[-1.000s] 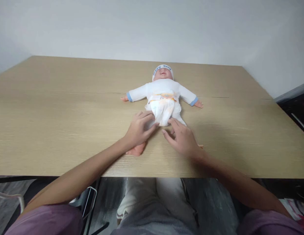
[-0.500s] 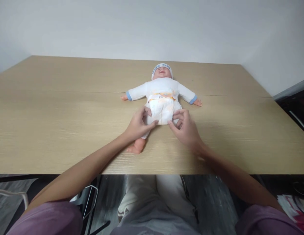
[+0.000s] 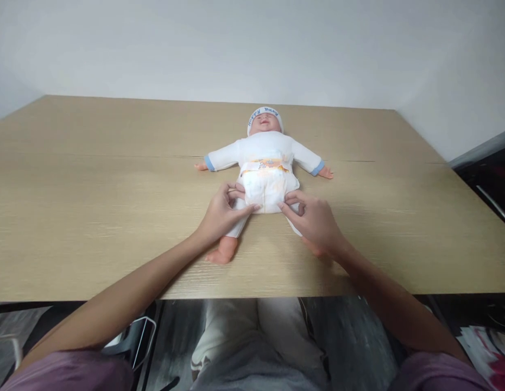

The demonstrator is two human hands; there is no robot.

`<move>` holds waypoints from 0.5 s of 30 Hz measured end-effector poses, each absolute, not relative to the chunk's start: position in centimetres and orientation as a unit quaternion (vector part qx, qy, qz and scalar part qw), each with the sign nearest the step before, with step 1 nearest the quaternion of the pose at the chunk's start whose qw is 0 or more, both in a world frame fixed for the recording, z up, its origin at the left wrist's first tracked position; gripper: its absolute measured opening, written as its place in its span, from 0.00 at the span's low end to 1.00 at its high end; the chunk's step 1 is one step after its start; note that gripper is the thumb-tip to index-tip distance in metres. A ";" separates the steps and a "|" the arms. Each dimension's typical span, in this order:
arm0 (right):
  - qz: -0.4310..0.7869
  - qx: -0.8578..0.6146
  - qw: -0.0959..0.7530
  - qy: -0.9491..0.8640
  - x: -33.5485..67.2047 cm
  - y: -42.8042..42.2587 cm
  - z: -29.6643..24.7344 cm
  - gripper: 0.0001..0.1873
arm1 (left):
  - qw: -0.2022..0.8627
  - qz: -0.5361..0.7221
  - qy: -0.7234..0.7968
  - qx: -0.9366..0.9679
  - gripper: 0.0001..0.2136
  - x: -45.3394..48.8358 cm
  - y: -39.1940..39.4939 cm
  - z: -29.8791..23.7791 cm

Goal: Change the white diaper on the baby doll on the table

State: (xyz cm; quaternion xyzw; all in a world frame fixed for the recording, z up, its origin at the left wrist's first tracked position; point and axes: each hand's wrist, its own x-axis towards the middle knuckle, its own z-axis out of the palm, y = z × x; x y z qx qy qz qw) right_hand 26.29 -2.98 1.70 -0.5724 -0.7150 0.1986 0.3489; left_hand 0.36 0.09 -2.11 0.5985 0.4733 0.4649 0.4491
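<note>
A baby doll point(image 3: 265, 146) in a white top with blue cuffs and a white cap lies on its back on the wooden table point(image 3: 93, 179), arms spread. A white diaper point(image 3: 264, 187) with an orange waistband covers its hips. My left hand point(image 3: 222, 213) pinches the diaper's edge at the doll's left-side leg opening. My right hand point(image 3: 313, 220) pinches the opposite edge and covers the doll's other leg. One bare doll foot point(image 3: 220, 254) shows below my left hand.
The table's near edge runs just above my lap. A dark piece of furniture point(image 3: 486, 184) stands off the table's right side. A white-framed object point(image 3: 134, 339) sits on the floor at lower left.
Both hands have moved up from the diaper's lower end to its sides at the doll's hips, fingers now pinched on the edges. The view shifted slightly.
</note>
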 end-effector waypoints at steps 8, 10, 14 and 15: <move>0.276 -0.578 0.331 -0.693 26.0 -3.0 2.2 0.14 | 0.376 0.428 0.535 0.624 0.25 0.4 -0.4 -1.5; 0.325 -0.577 0.333 -0.671 26.2 -2.8 2.3 0.17 | 0.373 0.423 0.532 0.632 0.23 0.4 -0.4 -1.4; 0.426 -0.544 0.349 -0.633 26.7 -2.6 2.3 0.24 | 0.397 0.406 0.505 0.650 0.17 0.3 -0.1 -1.2; 0.439 -0.538 0.357 -0.625 26.8 -2.6 2.2 0.25 | 0.409 0.403 0.499 0.649 0.17 0.3 0.0 -1.1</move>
